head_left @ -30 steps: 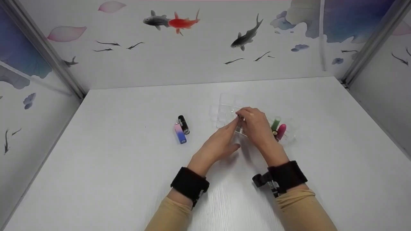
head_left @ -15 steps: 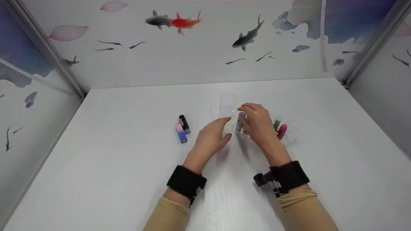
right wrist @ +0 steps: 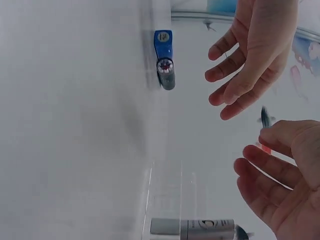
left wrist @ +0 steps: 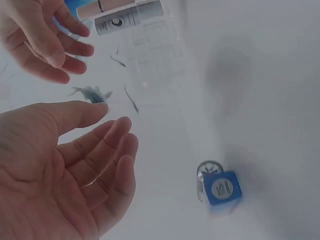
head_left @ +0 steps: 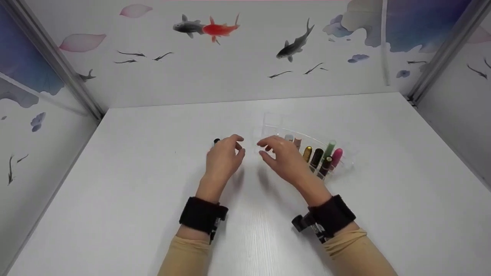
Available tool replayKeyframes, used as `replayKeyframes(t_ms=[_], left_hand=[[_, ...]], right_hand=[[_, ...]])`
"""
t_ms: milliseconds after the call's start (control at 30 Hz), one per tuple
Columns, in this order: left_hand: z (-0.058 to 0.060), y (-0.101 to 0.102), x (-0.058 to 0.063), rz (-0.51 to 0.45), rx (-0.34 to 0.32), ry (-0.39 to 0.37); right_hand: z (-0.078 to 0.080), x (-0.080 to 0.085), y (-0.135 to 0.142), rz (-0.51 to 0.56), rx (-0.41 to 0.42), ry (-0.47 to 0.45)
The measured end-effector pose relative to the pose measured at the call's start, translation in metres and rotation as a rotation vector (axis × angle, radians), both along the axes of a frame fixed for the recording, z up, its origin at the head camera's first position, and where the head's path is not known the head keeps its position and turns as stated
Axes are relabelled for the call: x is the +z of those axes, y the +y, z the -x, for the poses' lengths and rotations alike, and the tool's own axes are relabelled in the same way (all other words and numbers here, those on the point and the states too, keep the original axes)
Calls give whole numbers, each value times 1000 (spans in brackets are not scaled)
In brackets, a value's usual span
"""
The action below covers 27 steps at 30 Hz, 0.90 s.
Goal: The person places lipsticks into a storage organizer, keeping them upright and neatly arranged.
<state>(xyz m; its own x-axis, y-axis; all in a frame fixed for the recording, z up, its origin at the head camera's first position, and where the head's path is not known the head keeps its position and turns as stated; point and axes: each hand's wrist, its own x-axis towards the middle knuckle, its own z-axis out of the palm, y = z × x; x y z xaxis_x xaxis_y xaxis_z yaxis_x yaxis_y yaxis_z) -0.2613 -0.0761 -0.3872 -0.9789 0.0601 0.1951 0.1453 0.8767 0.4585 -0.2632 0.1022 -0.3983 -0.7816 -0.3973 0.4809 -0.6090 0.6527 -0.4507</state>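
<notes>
Several lipstick tubes stand in a curved clear lipstick holder [head_left: 273,119], among them a grey tube [head_left: 289,137], a gold tube [head_left: 307,153], a green tube [head_left: 332,145] and a pink tube [head_left: 337,155]. My right hand [head_left: 285,159] hovers in front of the holder's left part, fingers loosely bent, holding nothing. To its left, my left hand [head_left: 224,157] is raised above the table, also holding nothing. Behind that hand a black lipstick tube [head_left: 217,141] peeks out. The left wrist view shows a blue lipstick tube [left wrist: 222,189] beside it, hidden from the head view.
The holder's left compartments [left wrist: 157,65] hold no tubes. A white table [head_left: 126,184] spreads around the things, bordered by a back wall [head_left: 238,76] printed with fish and by side walls with metal corner posts.
Both hands have come away from the holder and moved left, the left hand now over the two loose tubes. The right hand has let go of the grey tube, which stays in the holder.
</notes>
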Motion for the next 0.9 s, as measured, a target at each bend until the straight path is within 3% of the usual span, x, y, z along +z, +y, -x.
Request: replayKeyframes(t_ms=[200,367,533,733,900], left_hand=[[4,-34,0,-11,104,-62],[7,-53,-3,10,160,-160],[11,-57,-9,22,160,-227],[13,-56,-14,36,119,-315],[14,-56,-17,40,76,-316]], right_hand=[[-2,-10,-25,-63,129,-315],[-3,-18,-48,-93,151,-443],[-4,-20,-75,-182,78,-439],[-5,-21,-100,-311,-31,-365],[-5,-22,-112,-380,-91,-296]])
